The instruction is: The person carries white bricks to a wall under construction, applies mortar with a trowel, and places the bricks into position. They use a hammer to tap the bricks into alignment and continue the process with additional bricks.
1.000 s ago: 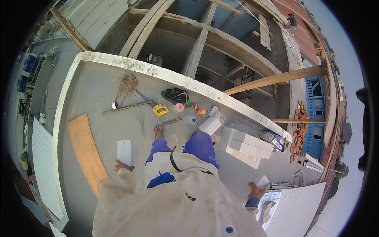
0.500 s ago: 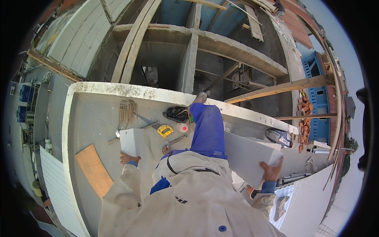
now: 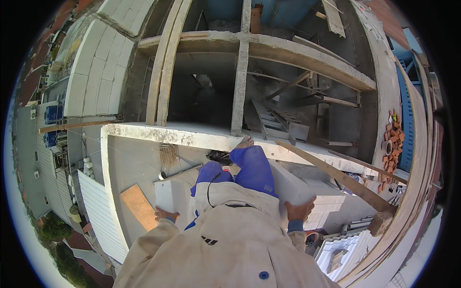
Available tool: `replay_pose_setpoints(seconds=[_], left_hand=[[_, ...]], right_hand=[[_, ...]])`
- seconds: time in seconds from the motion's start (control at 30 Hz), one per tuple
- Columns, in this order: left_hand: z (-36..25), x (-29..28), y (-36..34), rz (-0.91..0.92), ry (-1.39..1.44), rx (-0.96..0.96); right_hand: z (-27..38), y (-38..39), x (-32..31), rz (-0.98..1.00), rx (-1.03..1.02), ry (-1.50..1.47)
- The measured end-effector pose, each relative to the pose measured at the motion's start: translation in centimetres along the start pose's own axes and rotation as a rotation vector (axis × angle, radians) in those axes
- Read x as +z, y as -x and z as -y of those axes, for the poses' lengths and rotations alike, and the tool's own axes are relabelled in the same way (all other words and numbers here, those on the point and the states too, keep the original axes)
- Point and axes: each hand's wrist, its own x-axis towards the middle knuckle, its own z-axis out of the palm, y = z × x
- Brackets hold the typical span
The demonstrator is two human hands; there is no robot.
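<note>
My left hand (image 3: 165,214) has its fingers spread against the near end of a pale grey block (image 3: 169,194). On my other side, my right hand (image 3: 300,209) presses on the near edge of a larger grey block (image 3: 291,186), fingers and thumb apart. White blocks (image 3: 322,204) lie stacked beside it. Neither hand is seen wrapped round anything. My right foot (image 3: 245,142) is up on the white-topped wall (image 3: 192,138), with both knees bent between the blocks. The left foot is hidden beneath my leg and jacket.
Beyond the wall are deep rooms divided by concrete beams (image 3: 238,91). A timber beam (image 3: 331,174) slants across on the right, near a brick pile (image 3: 394,144). An orange-brown board (image 3: 139,206), a bundle of brown strands (image 3: 169,154) and a black bag (image 3: 219,156) lie around me.
My body has risen and moved forward, and my left knee has come up beside the right. My right hand has shifted inward on its block. The yellow tool is now hidden.
</note>
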Motion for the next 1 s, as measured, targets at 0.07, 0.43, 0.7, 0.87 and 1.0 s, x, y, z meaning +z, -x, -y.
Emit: replay_pose_setpoints(seconds=[0.07,0.43,0.7,0.87,1.0], left_hand=[[-3.0,-2.0,2.2,-0.01,-0.013,0.024],[-23.5,-5.7,1.1,-0.006,0.178,0.218],[-36.6,-4.2,-6.4,-0.011,0.247,0.309],[-45.8,-6.2,-9.5,0.086,0.182,0.21],[-50.6,-9.1,-10.7,0.16,0.102,0.13]], right_hand=[[2.2,-1.5,-1.4,0.006,-0.009,-0.016],[10.6,-11.4,-1.6,-0.095,-0.24,-0.103],[21.3,-20.9,0.8,-0.043,-0.223,-0.062],[31.9,-28.6,4.2,0.007,-0.195,0.055],[36.3,-31.9,3.6,-0.03,-0.316,0.155]])
